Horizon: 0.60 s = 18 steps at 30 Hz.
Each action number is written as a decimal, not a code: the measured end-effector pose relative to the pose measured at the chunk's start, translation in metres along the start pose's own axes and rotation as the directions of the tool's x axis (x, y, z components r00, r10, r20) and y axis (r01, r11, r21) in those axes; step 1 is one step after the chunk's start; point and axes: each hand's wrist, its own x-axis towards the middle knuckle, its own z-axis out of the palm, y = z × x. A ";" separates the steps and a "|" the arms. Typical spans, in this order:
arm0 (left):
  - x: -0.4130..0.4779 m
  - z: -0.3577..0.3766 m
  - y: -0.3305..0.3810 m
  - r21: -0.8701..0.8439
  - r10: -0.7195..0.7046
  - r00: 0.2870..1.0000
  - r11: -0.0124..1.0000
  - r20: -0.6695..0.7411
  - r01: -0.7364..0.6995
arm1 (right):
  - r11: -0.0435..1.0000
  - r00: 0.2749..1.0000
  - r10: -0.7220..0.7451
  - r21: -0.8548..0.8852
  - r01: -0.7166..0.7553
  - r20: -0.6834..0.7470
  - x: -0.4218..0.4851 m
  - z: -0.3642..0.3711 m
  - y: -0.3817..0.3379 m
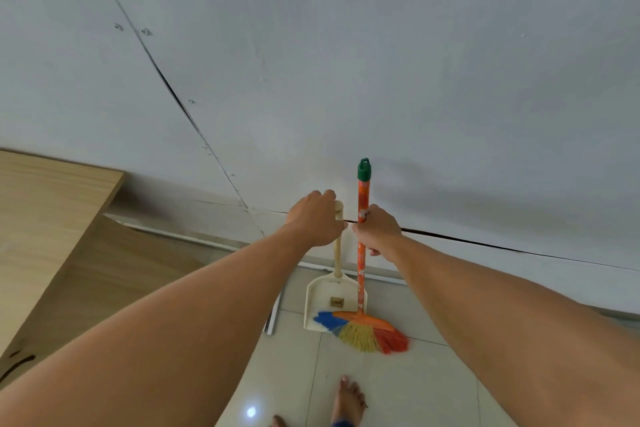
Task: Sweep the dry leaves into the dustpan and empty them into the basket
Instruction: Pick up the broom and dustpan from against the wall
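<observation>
**A:** Where did the tools stand?

**B:** Just beyond the bare foot, on the tiled floor. The broom rested on its bristles, which fanned out to the right and overlapped the mouth of the dustpan. The pan stood on its lip with its open face toward the person.

**A:** And their long axes?

**B:** Both ran nearly upright, with the handles rising side by side to the wall. The broom's green cap was topmost.

**A:** The hands?

**B:** The left hand had its fingers curled over the top of the dustpan's cream handle. The right hand was wrapped round the broom's orange shaft, below the cap.

**A:** How should the pick-up have gone?

**B:** By my judgement, lift the broom clear first so its bristles didn't drag the pan over, then bring the pan away from the wall. Neither leaves nor basket showed, so turning to find them would have come next.
</observation>
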 end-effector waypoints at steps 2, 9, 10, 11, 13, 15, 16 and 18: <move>0.007 0.001 0.008 0.013 0.015 1.000 1.000 0.000 -0.015 | 0.998 0.999 0.041 0.057 -0.042 0.025 -0.001 -0.003 0.009; 0.043 -0.011 0.040 0.190 -0.029 0.984 0.982 0.175 -0.004 | 0.540 0.895 0.197 0.718 -0.439 0.399 -0.017 -0.022 0.028; 0.050 -0.010 0.044 0.222 -0.056 0.966 0.975 0.254 -0.002 | 0.458 0.884 0.175 0.759 -0.463 0.434 -0.019 -0.025 0.032; 0.057 -0.008 0.046 0.242 -0.090 0.935 0.970 0.344 0.004 | 0.376 0.872 0.153 0.789 -0.486 0.465 -0.021 -0.027 0.035; 0.071 0.002 0.047 0.217 -0.162 0.851 0.974 0.500 0.059 | 0.231 0.846 0.121 0.814 -0.532 0.519 -0.024 -0.030 0.043; 0.079 0.013 0.045 0.203 -0.226 0.778 0.971 0.587 0.129 | 0.131 0.813 0.111 0.803 -0.581 0.571 -0.025 -0.030 0.051; 0.082 0.018 0.043 0.197 -0.250 0.751 0.967 0.611 0.161 | 0.116 0.802 0.106 0.793 -0.597 0.588 -0.026 -0.029 0.052; 0.084 0.027 0.038 0.176 -0.273 0.713 0.962 0.646 0.208 | 0.133 0.788 0.120 0.777 -0.615 0.603 -0.028 -0.027 0.053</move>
